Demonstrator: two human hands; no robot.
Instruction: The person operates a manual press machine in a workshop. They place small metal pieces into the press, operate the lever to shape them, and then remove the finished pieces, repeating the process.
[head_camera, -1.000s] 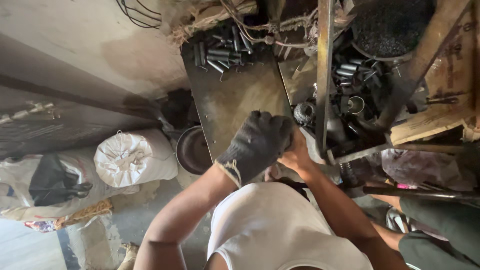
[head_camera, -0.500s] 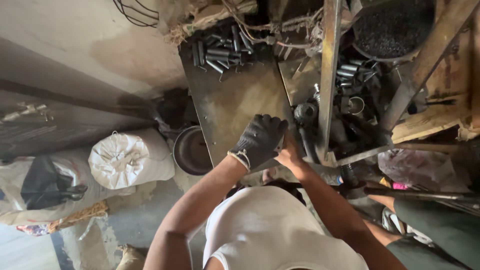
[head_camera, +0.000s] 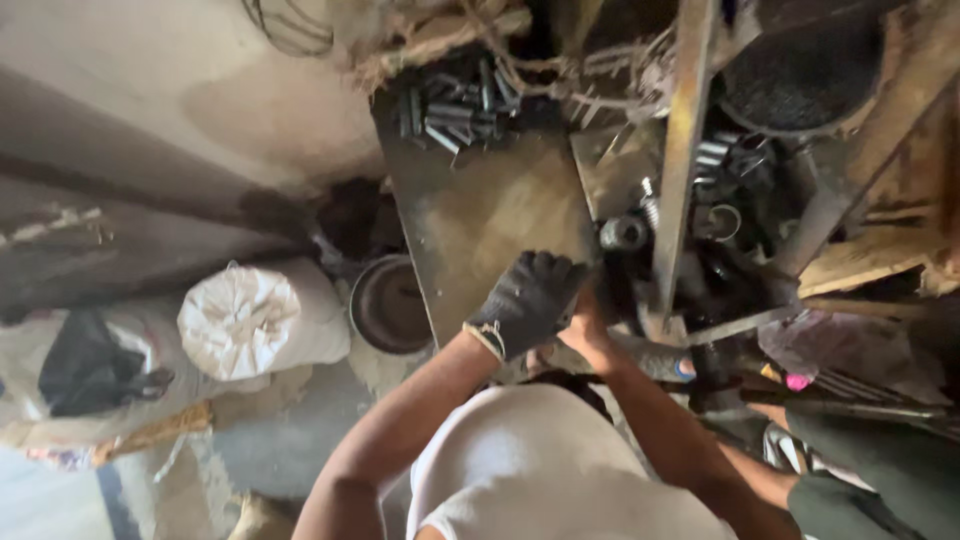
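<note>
My left hand (head_camera: 528, 302) wears a dark work glove and rests, fingers curled, at the right edge of a worn metal plate (head_camera: 480, 215). Whatever lies under the glove is hidden. My bare right hand (head_camera: 585, 328) sits just right of the glove and touches it, with its fingers tucked out of sight below it. A short round metal piece (head_camera: 624, 234) stands just beyond both hands. A pile of short metal cylinders (head_camera: 450, 108) lies at the plate's far end.
An upright metal bar (head_camera: 682, 150) rises right of the hands, with cluttered metal parts (head_camera: 722, 215) and wooden planks (head_camera: 870, 255) behind it. Left of the plate stand a round dark pan (head_camera: 388, 305) and a tied white sack (head_camera: 245, 320). Another person's leg (head_camera: 890, 470) is at lower right.
Both hands stay pressed together at the plate's right edge, shifting only slightly toward the round metal piece. The view has drifted a little.
</note>
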